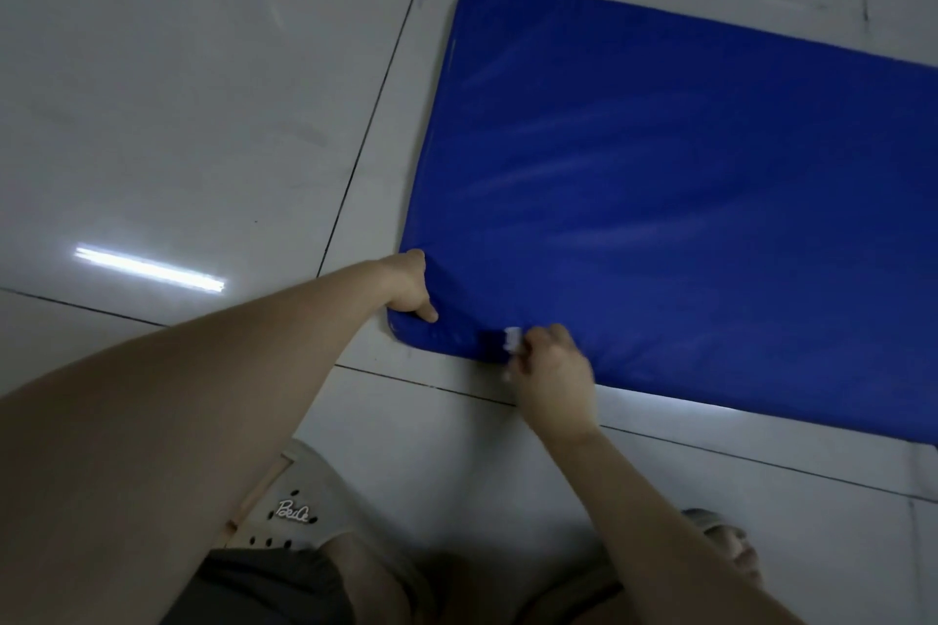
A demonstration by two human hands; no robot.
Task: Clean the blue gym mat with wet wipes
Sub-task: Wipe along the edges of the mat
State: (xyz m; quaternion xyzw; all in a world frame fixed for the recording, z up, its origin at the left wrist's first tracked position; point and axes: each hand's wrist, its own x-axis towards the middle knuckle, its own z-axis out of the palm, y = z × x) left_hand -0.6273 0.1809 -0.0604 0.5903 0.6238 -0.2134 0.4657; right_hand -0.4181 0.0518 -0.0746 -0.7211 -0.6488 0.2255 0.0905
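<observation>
The blue gym mat (685, 178) lies flat on the tiled floor and runs off the right edge of the view. My left hand (408, 287) grips its near left corner, thumb on top and fingers curled round the edge. My right hand (553, 373) holds a small white wet wipe (512, 339) against the mat's near edge, just right of that corner. Most of the wipe is hidden under my fingers.
Glossy grey floor tiles (177, 117) with dark grout lines surround the mat. My feet in slippers, one white (292, 505) and one at the lower right (726, 543), stand close to the mat's near edge. A bright light reflection lies on the left floor.
</observation>
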